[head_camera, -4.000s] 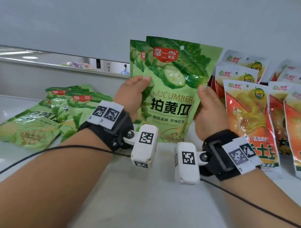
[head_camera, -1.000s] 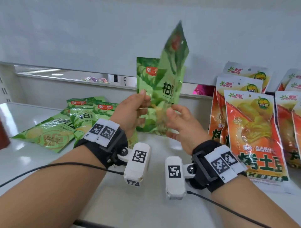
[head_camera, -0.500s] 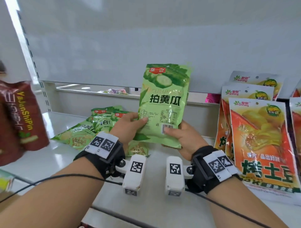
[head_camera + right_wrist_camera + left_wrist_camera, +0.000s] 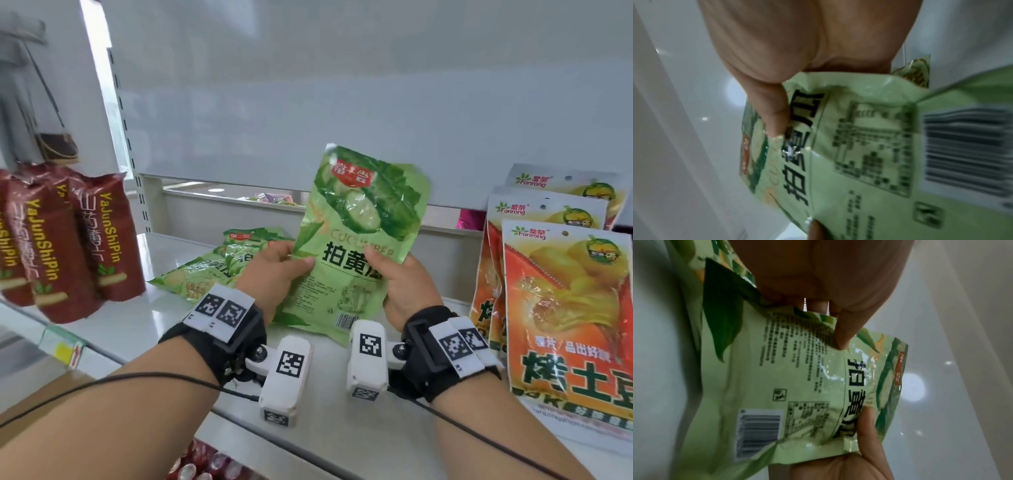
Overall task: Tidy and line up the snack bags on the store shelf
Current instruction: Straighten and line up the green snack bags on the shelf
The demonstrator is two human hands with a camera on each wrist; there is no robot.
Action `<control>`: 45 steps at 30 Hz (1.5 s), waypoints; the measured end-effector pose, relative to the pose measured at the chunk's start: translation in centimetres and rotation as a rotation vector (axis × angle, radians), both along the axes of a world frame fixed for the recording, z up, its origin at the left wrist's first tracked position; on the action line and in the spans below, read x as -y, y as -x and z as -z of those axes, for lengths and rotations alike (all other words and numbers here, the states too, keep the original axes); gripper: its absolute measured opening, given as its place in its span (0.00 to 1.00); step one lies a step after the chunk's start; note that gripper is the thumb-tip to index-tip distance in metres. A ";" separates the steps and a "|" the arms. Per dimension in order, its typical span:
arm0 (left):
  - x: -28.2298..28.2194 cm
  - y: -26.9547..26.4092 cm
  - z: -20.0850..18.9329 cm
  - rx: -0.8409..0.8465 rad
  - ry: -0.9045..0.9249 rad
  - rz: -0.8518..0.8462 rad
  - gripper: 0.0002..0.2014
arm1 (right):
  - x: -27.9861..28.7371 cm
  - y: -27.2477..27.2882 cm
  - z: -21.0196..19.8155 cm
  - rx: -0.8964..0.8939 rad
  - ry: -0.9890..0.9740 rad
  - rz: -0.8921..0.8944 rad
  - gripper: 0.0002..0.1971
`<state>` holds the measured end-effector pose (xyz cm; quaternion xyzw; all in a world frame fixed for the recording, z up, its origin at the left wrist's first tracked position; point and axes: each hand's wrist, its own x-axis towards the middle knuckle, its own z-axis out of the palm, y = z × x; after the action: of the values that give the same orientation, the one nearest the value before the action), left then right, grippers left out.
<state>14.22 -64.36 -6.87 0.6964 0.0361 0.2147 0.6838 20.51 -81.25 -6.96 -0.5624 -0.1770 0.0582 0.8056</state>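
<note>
Here a green cucumber snack bag (image 4: 356, 240) is held above the white shelf (image 4: 342, 428), printed back toward the camera and tilted a little to the right, with each side edge pinched between thumb and fingers: the left hand (image 4: 274, 274) is clamped on its left edge, the right hand (image 4: 404, 287) on its right. In the left wrist view the left thumb (image 4: 844, 331) is seen pressed into the film beside the text panel. More green bags (image 4: 212, 274) lie flat in a loose heap behind the left hand, orange bags (image 4: 561, 308) stand in a leaning row to the right, and dark red packs (image 4: 68, 240) are seen at far left. Trouble is most likely at set-down: the soft bag may slump or fall forward if released without support behind it, and the orange row may be knocked over if the right elbow is swung outward. If it is placed as held, the barcode side would face shoppers.
</note>
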 end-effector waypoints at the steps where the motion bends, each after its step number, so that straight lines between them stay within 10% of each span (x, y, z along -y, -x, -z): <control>1: -0.1 0.2 0.0 -0.010 0.008 0.015 0.04 | 0.0 0.2 -0.3 -0.003 -0.017 0.014 0.59; 6: 0.2 1.0 -1.5 0.055 0.085 0.074 0.05 | -0.3 1.3 -0.6 0.004 -0.032 -0.064 0.72; 15: 0.1 1.9 -2.4 0.149 0.031 -0.063 0.07 | 0.0 1.3 -2.0 0.026 -0.239 0.007 0.16; 23: -0.1 2.6 -2.3 0.151 0.016 -0.142 0.07 | 0.1 1.5 -1.6 0.097 -0.175 0.065 0.04; 30: 0.0 3.5 -2.9 0.152 0.096 -0.222 0.10 | 0.2 1.9 -1.4 0.219 -0.003 0.108 0.08; 34: 1.2 3.9 -3.3 0.087 0.128 0.023 0.19 | -1.1 3.9 -1.5 0.302 0.163 -0.188 0.22; 37: 1.6 4.1 -3.5 0.074 0.096 0.151 0.25 | -1.4 4.4 -2.1 0.344 0.194 -0.066 0.18; 41: 1.2 3.6 -3.5 0.064 -0.060 -0.121 0.10 | -0.4 3.6 -2.6 0.199 0.106 0.152 0.09; 45: 0.7 2.9 -2.2 -0.081 -0.174 -0.157 0.21 | 0.0 3.3 -2.8 0.044 0.034 0.086 0.19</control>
<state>11.30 -65.04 -4.67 0.7564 0.0993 0.2415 0.5998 17.23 -81.30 -4.16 -0.5844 -0.1694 0.0144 0.7935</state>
